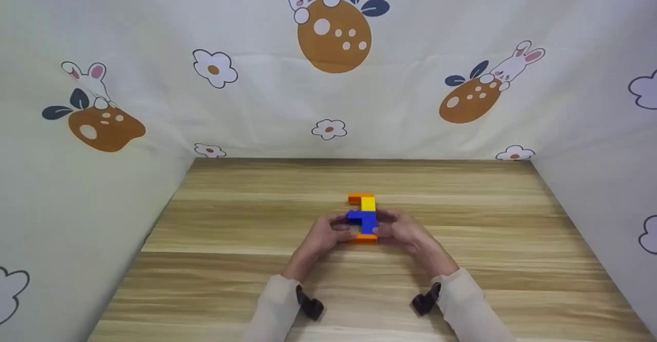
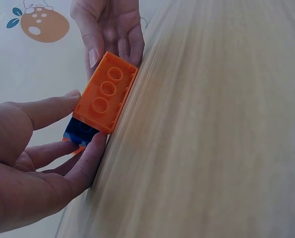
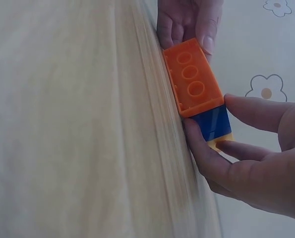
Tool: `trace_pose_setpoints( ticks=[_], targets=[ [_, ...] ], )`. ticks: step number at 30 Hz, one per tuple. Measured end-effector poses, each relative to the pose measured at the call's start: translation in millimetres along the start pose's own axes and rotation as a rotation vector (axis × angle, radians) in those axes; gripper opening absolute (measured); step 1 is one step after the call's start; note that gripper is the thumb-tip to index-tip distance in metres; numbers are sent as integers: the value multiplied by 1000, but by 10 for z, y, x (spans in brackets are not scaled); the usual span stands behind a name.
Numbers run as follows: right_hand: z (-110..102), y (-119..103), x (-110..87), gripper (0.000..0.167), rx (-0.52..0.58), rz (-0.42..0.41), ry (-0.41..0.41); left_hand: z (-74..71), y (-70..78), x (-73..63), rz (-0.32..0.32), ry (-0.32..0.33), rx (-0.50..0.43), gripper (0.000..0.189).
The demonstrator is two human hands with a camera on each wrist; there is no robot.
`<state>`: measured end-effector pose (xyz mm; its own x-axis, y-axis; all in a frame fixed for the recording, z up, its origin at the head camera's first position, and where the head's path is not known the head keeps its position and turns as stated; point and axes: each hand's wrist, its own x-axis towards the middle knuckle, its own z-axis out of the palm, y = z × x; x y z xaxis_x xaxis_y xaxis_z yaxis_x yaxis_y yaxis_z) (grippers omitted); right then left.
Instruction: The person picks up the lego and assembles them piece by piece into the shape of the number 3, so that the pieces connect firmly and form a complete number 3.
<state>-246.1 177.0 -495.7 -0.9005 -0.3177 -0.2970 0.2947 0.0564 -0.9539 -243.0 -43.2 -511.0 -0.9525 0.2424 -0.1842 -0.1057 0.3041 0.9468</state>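
Observation:
A joined row of plastic building bricks lies on its side on the table, between the two hands in the head view. Its near end is an orange brick (image 1: 366, 240), followed by a blue part (image 1: 368, 222), a yellow brick (image 1: 368, 204) and another orange brick (image 1: 354, 197) at the far end. My left hand (image 1: 324, 235) grips the near end from the left, thumb against the orange brick. From the right, my right hand (image 1: 406, 230) holds the same bricks, its thumb by the blue part. Both wrist views show the near brick's hollow underside (image 2: 106, 91) with round tubes.
The wood-grain table (image 1: 236, 280) extends around the hands on all sides. Pale cloth (image 1: 267, 100) printed with rabbits and flowers hangs along the back and both sides. Dark curved pieces (image 1: 310, 306) stick out from the sleeve cuffs.

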Motion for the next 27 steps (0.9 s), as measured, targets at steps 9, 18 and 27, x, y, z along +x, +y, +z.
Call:
trace_pose_setpoints(
  ticks=[9, 18, 27],
  targets=[
    [3, 9, 10, 70, -3, 8, 44, 8, 9, 8, -7, 7, -6, 57],
    [16, 13, 19, 69, -12, 2, 51, 0, 3, 8, -13, 7, -26, 58],
    [10, 15, 16, 70, 16, -10, 25, -2, 7, 16, -18, 13, -6, 58]
  ],
)
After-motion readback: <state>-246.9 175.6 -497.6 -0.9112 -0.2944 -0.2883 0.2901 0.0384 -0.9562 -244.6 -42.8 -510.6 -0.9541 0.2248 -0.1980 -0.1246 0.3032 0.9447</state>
